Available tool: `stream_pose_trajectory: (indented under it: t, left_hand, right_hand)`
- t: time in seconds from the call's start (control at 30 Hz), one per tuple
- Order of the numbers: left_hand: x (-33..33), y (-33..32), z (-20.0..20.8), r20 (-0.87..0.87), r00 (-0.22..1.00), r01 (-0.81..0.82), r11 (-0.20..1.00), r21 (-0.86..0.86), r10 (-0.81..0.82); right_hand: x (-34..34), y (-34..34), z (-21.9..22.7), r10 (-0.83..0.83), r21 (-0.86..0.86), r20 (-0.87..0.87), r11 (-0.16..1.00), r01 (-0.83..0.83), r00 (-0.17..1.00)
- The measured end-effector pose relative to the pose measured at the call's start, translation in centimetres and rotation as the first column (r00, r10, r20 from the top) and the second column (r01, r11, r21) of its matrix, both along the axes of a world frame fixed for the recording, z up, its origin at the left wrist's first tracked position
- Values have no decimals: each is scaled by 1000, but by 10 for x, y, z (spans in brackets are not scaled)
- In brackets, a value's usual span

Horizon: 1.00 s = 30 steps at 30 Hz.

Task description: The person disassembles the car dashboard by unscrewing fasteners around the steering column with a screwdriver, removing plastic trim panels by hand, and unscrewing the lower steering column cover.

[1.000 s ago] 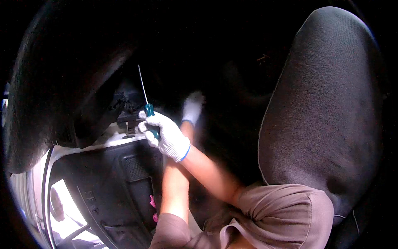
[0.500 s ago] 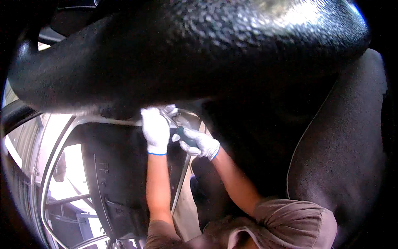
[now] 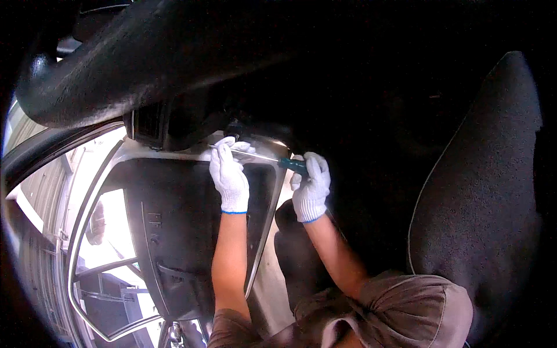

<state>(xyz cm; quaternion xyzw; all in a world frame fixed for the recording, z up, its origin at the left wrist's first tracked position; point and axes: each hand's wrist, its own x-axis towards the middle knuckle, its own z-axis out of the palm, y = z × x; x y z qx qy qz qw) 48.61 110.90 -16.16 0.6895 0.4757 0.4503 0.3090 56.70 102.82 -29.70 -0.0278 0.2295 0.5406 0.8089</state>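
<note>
Since the earlier frame, both hands were shifted lower under the glossy black dashboard (image 3: 174,64). The green-handled screwdriver (image 3: 272,159) is clamped in the right hand (image 3: 311,187); its thin metal shaft is pinched by the left hand (image 3: 229,174), near the dark underside edge. Little open room is left beside the fabric seat (image 3: 476,203).

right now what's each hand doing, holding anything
Left hand: closed round the thin metal shaft of the screwdriver, near its tip.
Right hand: closed on the screwdriver's green handle.
</note>
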Motion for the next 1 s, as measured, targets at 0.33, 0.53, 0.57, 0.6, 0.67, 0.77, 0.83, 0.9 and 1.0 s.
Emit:
stream_pose_trajectory:
  t: [0.33,0.53,0.57,0.6,0.67,0.77,0.83,0.9,1.0]
  left_hand:
    - [66,-2,25,-63,992,116,980,164,-107]
    - [70,-2,43,-54,999,4,995,96,1]
    - [71,-3,43,-53,999,4,995,96,1]
    - [73,-5,42,-43,999,-11,996,89,15]
    - [76,-5,45,-35,999,-24,996,85,27]
    - [77,-3,45,-11,1000,-15,994,106,17]
    - [79,-4,45,0,998,-55,994,91,55]
    - [78,-4,44,7,999,-48,995,93,48]
    - [78,-4,46,10,999,-38,994,104,37]
  right_hand:
    - [31,-11,26,-33,137,128,990,15,991]
    - [31,-4,33,9,198,73,980,-23,997]
    - [32,-5,34,13,200,57,980,-24,998]
    - [31,-5,34,13,200,58,979,-24,998]
    - [30,-4,35,37,208,11,977,-39,999]
    - [30,-2,37,14,222,14,975,-17,1000]
    - [35,-3,39,24,211,14,977,-26,1000]
    - [37,-4,40,35,201,13,979,-37,999]
    - [36,-3,41,33,179,109,982,-53,993]
